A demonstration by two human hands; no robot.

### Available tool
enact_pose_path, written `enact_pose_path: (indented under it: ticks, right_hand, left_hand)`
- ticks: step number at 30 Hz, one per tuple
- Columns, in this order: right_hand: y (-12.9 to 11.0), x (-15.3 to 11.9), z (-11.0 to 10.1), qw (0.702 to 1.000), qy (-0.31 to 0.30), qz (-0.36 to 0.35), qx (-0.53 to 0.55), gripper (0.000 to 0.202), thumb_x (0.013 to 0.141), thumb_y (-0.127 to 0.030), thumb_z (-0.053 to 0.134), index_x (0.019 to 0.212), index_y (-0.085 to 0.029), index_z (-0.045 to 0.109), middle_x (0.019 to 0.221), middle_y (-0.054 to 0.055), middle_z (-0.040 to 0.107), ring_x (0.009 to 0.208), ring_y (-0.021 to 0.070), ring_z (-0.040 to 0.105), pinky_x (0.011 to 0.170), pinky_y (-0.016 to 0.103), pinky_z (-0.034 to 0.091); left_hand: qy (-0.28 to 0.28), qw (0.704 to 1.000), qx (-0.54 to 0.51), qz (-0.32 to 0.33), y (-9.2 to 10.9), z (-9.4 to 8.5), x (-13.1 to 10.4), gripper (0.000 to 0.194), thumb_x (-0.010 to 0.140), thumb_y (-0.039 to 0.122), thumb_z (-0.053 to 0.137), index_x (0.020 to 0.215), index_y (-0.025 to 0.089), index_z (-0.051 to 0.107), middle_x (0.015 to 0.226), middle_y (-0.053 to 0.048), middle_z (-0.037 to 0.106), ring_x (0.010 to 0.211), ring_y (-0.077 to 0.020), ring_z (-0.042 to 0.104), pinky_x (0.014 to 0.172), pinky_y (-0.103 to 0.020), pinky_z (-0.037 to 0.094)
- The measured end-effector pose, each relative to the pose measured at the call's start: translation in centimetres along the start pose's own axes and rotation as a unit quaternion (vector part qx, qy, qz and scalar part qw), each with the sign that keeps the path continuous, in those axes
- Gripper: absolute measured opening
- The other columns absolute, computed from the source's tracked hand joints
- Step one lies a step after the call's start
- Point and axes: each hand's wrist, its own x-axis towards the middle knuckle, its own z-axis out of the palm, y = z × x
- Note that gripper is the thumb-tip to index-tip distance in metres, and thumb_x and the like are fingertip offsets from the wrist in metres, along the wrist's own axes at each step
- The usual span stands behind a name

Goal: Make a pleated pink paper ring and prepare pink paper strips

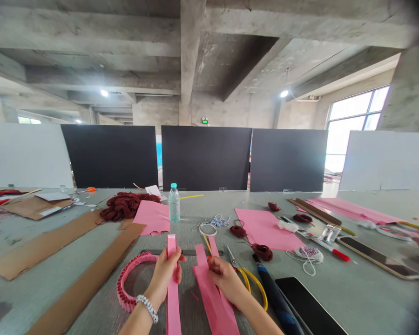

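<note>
My left hand (167, 270) is closed around a long pink paper strip (173, 307) with a white patch at its upper end. Over more pink strips (209, 298) lying on the table, my right hand (226, 277) has its fingers pinched together. A thin yellow stick (206, 243) reaches to those fingertips; what exactly they grip is hidden. Left of my left hand lies a curved, pleated pink paper band (124, 284). Yellow-handled scissors (253, 281) rest just right of my right hand. A white tape roll (208, 229) lies beyond both hands.
Brown cardboard strips (87, 279) and dark red yarn (125, 205) are at left. A water bottle (174, 204) stands ahead. On the right are pink paper (265, 228), a black phone (307, 304), a blue-handled tool (274, 298) and a red-capped marker (330, 246). Black panels (206, 158) line the back.
</note>
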Motion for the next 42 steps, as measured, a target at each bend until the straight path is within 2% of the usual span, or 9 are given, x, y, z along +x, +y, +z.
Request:
enact_pose_path:
  ticks: [5,8,16,19,24,30,34,37,42]
  right_hand:
    - [-1.0,-0.8,1.4,0.997,-0.052,-0.011,0.053,0.006,0.063,-0.014,0.044,0.065,-0.016,0.049,0.058,-0.004,0.049,0.053,0.0090,0.044,0.050,0.019,0.033]
    - [-1.4,-1.3,1.8,0.997,-0.064,-0.007,0.035,0.006,0.062,-0.011,0.044,0.061,-0.016,0.048,0.053,-0.007,0.040,0.048,0.0068,0.037,0.045,0.018,0.027]
    - [-1.5,-1.8,1.9,0.994,-0.086,-0.015,-0.065,0.010,0.061,-0.009,0.043,0.057,-0.016,0.049,0.050,-0.007,0.037,0.047,0.0067,0.034,0.042,0.017,0.024]
    - [-1.3,-1.6,1.8,0.994,-0.043,-0.022,-0.098,0.010,0.063,-0.011,0.046,0.057,-0.016,0.052,0.048,-0.007,0.036,0.047,0.0072,0.033,0.043,0.018,0.024]
    - [-1.5,-1.2,0.1,0.979,0.146,-0.025,-0.141,0.022,0.077,-0.029,0.043,0.080,-0.017,0.061,0.053,-0.002,0.051,0.046,0.0112,0.043,0.045,0.021,0.031]
    - [-2.0,-0.8,-1.4,0.966,0.208,-0.064,0.140,0.018,0.075,-0.030,0.050,0.084,-0.017,0.058,0.073,0.003,0.060,0.068,0.0166,0.057,0.067,0.028,0.044]
    - [-1.4,-0.3,-1.3,0.891,0.170,0.010,0.421,0.016,0.071,-0.030,0.058,0.078,-0.016,0.061,0.071,0.002,0.063,0.066,0.0153,0.060,0.070,0.031,0.048]
    - [-0.8,-0.1,-1.2,0.857,0.174,0.041,0.483,0.011,0.066,-0.023,0.066,0.074,-0.017,0.063,0.067,0.000,0.063,0.061,0.0110,0.059,0.067,0.026,0.048]
    - [-0.4,0.1,-1.0,0.859,0.168,0.044,0.481,0.018,0.059,-0.019,0.071,0.075,-0.017,0.064,0.070,-0.001,0.063,0.062,0.0091,0.057,0.063,0.021,0.048]
  left_hand:
    - [-0.041,0.999,-0.011,-0.003,0.5,0.4,-0.6,0.032,0.069,0.049,0.052,0.069,0.017,0.049,0.028,0.008,0.040,0.023,-0.0062,0.033,0.029,-0.017,0.023]
    - [-0.067,0.997,-0.027,0.001,1.2,0.4,-0.9,0.031,0.071,0.046,0.052,0.074,0.015,0.053,0.030,0.007,0.043,0.025,-0.0057,0.032,0.031,-0.018,0.025]
    - [-0.022,0.999,-0.034,0.026,0.9,0.1,-0.6,0.026,0.070,0.040,0.057,0.074,0.014,0.054,0.032,0.007,0.044,0.026,-0.0059,0.034,0.032,-0.018,0.023]
    - [-0.015,0.998,-0.051,0.029,1.0,0.1,-0.5,0.027,0.072,0.040,0.054,0.063,0.015,0.050,0.031,0.007,0.041,0.027,-0.0054,0.033,0.033,-0.018,0.022]
    - [-0.080,0.992,-0.094,0.010,1.7,-0.5,-0.8,0.036,0.075,0.042,0.049,0.050,0.017,0.039,0.033,0.007,0.037,0.030,-0.0038,0.029,0.038,-0.018,0.024]
    - [-0.181,0.975,-0.128,-0.031,2.3,-0.6,-1.5,0.047,0.077,0.055,0.033,0.053,0.017,0.045,0.031,0.007,0.032,0.028,-0.0040,0.021,0.036,-0.020,0.018]
    - [-0.215,0.960,-0.172,-0.053,2.6,-0.4,-1.7,0.049,0.079,0.053,0.029,0.055,0.016,0.049,0.030,0.006,0.034,0.027,-0.0045,0.026,0.036,-0.020,0.019]
    - [-0.226,0.952,-0.197,-0.068,2.5,-0.5,-1.5,0.052,0.081,0.053,0.024,0.056,0.016,0.051,0.030,0.005,0.037,0.026,-0.0050,0.028,0.035,-0.020,0.018]
    - [-0.219,0.949,-0.210,-0.084,1.8,-0.8,-1.0,0.054,0.081,0.052,0.024,0.055,0.015,0.052,0.028,0.003,0.040,0.024,-0.0065,0.030,0.033,-0.021,0.018]
